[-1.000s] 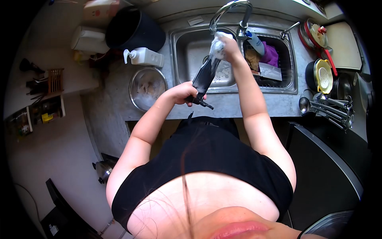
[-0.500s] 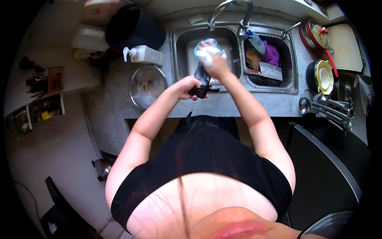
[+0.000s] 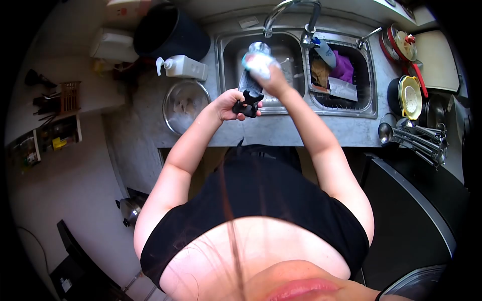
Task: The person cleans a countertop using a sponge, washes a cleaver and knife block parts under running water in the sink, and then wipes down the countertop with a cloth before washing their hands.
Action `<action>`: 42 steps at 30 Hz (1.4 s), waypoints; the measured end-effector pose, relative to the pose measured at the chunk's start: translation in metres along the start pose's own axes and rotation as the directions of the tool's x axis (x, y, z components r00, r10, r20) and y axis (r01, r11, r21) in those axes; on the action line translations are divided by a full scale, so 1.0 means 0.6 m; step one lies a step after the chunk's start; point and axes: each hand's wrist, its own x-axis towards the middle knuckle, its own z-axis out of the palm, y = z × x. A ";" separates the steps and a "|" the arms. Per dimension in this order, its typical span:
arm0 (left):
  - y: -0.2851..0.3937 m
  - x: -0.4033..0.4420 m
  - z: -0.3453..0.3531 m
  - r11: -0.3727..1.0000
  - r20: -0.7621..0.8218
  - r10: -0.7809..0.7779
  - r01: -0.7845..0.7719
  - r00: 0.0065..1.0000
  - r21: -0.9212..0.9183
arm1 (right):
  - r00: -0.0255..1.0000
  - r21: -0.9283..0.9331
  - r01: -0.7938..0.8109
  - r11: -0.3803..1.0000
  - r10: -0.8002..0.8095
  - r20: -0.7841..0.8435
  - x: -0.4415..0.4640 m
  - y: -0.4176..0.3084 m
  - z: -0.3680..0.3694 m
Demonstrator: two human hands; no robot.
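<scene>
My left hand point(image 3: 232, 105) is closed round the notched black end of a long, flat kitchen tool point(image 3: 248, 103), perhaps a slicer or grater; I cannot tell which. Its greyish flat part points away from me over the left sink basin point(image 3: 228, 55). White suds and a bluish edge show on a soapy sponge point(image 3: 258, 64) in my right hand point(image 3: 273, 83), held against the tool's far end. Motion blur and foam hide most of those right fingers. Above the basin arches the chrome faucet point(image 3: 291, 6).
Left of the sink stand a white pump bottle point(image 3: 188, 67), a clear-rimmed bowl point(image 3: 170, 113) and a dark bin point(image 3: 175, 37). The right basin holds a rack with a purple cloth point(image 3: 342, 69) and a bottle point(image 3: 325, 52). Pots and ladles point(image 3: 385, 133) lie farther right.
The tool has turned in my left hand, so its notched black end now faces me more. My right hand and the sponge have shifted slightly left along it.
</scene>
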 end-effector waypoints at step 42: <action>-0.028 -0.020 0.095 0.195 -0.384 0.444 0.331 0.809 0.923 | 0.783 0.281 -0.366 0.887 0.457 -0.423 0.054 0.087 -0.004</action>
